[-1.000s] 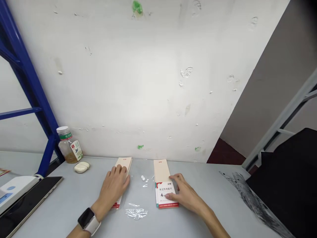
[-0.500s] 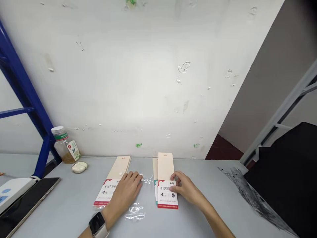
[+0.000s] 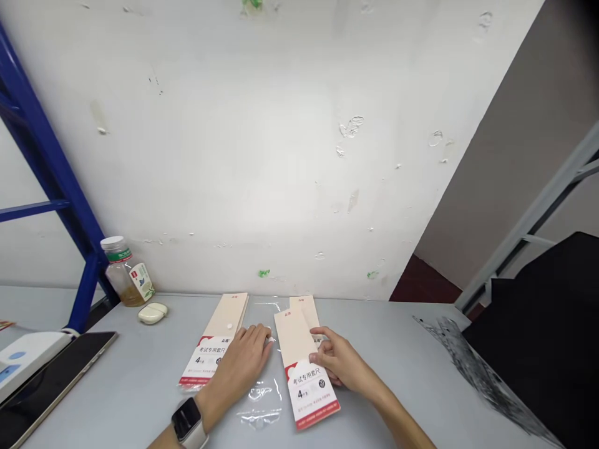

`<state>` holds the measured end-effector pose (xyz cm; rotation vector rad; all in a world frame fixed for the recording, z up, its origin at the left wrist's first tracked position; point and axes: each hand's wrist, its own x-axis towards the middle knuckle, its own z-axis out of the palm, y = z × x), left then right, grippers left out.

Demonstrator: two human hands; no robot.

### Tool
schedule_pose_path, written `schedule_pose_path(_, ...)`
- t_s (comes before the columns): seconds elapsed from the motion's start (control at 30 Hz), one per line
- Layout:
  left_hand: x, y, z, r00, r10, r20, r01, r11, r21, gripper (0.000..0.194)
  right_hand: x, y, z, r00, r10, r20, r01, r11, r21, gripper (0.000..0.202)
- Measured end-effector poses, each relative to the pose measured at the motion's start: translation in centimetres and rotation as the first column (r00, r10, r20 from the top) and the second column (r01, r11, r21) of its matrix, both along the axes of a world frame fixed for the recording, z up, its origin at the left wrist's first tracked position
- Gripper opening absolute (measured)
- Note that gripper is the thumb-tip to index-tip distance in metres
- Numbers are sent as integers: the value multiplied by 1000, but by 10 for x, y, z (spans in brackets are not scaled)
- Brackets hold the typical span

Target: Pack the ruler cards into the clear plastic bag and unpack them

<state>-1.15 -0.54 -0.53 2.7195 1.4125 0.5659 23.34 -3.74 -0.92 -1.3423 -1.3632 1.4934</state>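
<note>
My left hand (image 3: 246, 355), a smartwatch (image 3: 186, 419) on its wrist, bends its fingers down onto a clear plastic pouch (image 3: 259, 394) lying flat on the table. A white snap button shows by its fingertips. Partly under this hand, to its left, lies a ruler-set packet (image 3: 202, 365) with a cream top and a red-and-white printed label. My right hand (image 3: 334, 358) pinches the right edge of a similar ruler-set card (image 3: 309, 388), which is tilted. Behind that card another cream card (image 3: 304, 304) is partly covered.
A jar with a white lid (image 3: 126, 274) and a cream oval case (image 3: 152, 313) stand at the back left. A tablet-like device (image 3: 60, 380) and a white box (image 3: 28, 355) lie at the left edge. Black material (image 3: 538, 324) is on the right; a wall (image 3: 281, 156) borders the back.
The front card in my right hand has moved left and toward me and turned, with its top leaning left. My left hand stays nearly in place on the pouch.
</note>
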Motion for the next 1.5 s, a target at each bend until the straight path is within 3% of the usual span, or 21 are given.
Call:
schedule_pose_path(0.2,2,-2,-4,997,-19,81,24,998,-54,28,-6,0,-2,999,-32,-1,32,997,71,54)
schedule_pose_path(0.5,4,-2,-8,996,-9,88,19,993,-120,29,-26,-2,-11,980,-48,-192,58,997,45,57)
schedule_pose_path(0.73,5,-3,-7,999,-9,37,12,997,-78,30,-40,-4,-5,968,-79,-238,82,997,2,53)
schedule_pose_path(1.03,6,-4,-8,996,-87,-32,86,996,-16,32,-29,0,-8,962,-91,-258,89,996,-19,55)
schedule_pose_path(1.2,7,-4,-1,997,-73,18,75,986,-152,27,-35,-2,-8,963,-91,-253,84,996,-39,50)
schedule_pose_path(1.33,8,-6,3,989,-23,147,62,961,-268,21,-47,-6,-7,958,-121,-261,112,992,-51,44)
schedule_pose_path(1.5,12,-8,-1,980,-64,190,112,960,-255,23,-58,-9,-12,955,-88,-283,84,996,-29,41)
